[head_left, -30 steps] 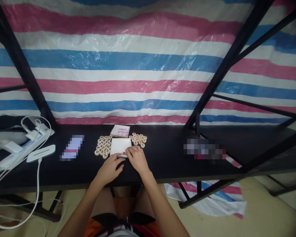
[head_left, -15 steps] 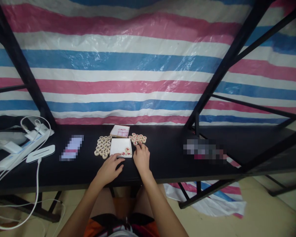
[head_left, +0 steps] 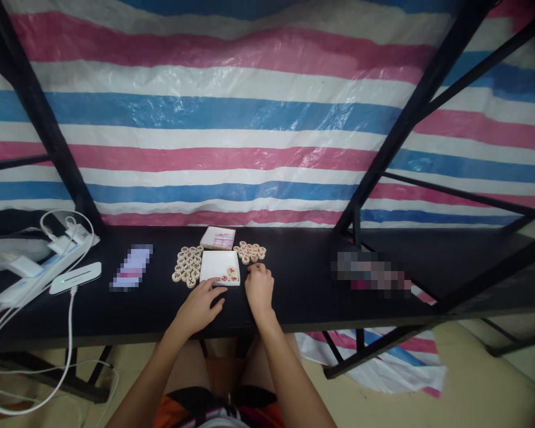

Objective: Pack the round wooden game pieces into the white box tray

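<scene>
Holding red-marked pieces [head_left: 232, 271]: white box [head_left: 213, 263], left fingers [head_left: 209, 282] apart, right fingers [head_left: 259, 271] curled, grip unclear.

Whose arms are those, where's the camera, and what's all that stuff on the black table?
They're a person's own bare arms; there's no robot. Every picture comes from one camera on that person's head, looking forward and down. On the black table sits an open white box with a few red-marked round pieces inside. More red-marked pieces lie to its right, and black-marked pieces to its left. The left hand touches the box's near edge. The right hand is curled beside the box; I can't tell whether it's holding anything.
</scene>
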Motion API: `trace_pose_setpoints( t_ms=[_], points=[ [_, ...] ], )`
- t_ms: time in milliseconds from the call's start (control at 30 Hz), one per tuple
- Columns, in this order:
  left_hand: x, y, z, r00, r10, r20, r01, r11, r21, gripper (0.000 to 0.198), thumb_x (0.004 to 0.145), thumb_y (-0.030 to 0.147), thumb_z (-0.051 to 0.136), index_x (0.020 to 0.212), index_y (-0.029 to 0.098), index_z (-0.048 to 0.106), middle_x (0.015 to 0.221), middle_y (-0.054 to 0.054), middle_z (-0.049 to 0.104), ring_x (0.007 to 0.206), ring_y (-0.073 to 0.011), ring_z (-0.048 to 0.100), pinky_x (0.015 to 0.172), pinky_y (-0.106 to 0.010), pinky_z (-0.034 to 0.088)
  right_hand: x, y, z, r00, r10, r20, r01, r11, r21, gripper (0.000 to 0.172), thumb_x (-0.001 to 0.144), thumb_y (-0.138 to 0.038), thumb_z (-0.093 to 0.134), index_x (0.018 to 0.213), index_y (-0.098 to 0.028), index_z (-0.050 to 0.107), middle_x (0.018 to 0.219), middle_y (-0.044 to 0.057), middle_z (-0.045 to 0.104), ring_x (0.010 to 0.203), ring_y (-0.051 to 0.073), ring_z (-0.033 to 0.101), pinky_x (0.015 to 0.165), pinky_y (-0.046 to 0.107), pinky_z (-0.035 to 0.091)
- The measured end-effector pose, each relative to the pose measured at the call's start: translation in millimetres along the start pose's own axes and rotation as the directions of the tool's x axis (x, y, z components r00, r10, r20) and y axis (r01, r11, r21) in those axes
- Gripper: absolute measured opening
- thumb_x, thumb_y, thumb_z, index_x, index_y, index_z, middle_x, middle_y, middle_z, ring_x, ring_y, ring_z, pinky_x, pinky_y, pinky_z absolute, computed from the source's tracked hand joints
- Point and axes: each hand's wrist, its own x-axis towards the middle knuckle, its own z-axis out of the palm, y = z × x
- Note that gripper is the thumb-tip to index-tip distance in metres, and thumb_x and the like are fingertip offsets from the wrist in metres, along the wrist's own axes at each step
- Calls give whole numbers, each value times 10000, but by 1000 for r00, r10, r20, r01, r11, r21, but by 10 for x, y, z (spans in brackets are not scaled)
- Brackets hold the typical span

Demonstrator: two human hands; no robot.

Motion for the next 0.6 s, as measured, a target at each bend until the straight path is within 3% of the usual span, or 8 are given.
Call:
trace_pose_setpoints(
  t_ms=[100,200,300,367,500,600],
  points=[
    [0,-26,19,1000,13,-4,-13,1000,-11,304,869,229,483,1137,227,627,1260,-77,533,1144,-230,521,1008,-411,417,5,-3,-68,1000,3,-14,-2,1000,14,311,838,-60,400,1021,-145,635,1016,136,617,895,244,553,734,340,409],
    [6,-46,41,999,28,-33,-29,999,-33,300,876,229,470,1135,230,622,1247,-78,529,1145,-228,518,1011,-408,413,20,-80,-141,987,-157,-46,161,980,117,289,858,-76,407,1028,-161,624,1038,115,618,936,229,544,797,333,410],
    [10,-43,37,996,-4,-94,-3,998,-70,263,874,217,461,1074,215,632,1189,-85,527,1084,-213,547,968,-380,445,36,-251,-182,905,-425,-21,413,865,284,233,876,-114,439,1005,-183,620,1008,77,622,950,192,545,855,298,407],
    [6,-34,20,983,-86,-163,71,992,-101,222,870,204,445,986,197,634,1100,-81,534,964,-189,583,889,-355,485,34,-365,-173,834,-552,29,507,785,354,195,876,-128,462,974,-188,620,967,57,620,927,172,554,847,272,412],
    [-6,-25,1,935,-215,-281,175,972,-159,173,854,181,423,884,191,593,967,-50,534,769,-144,583,762,-313,507,-12,-441,-95,760,-638,129,559,741,372,158,877,-139,473,909,-190,620,881,35,623,853,156,567,799,264,414],
    [3,-27,15,952,-197,-233,165,975,-150,183,844,173,424,949,191,572,991,-56,543,758,-147,587,734,-310,511,-57,-400,-53,747,-650,135,579,738,348,171,866,-125,468,921,-184,619,856,38,632,855,165,564,840,292,398]
  ],
)
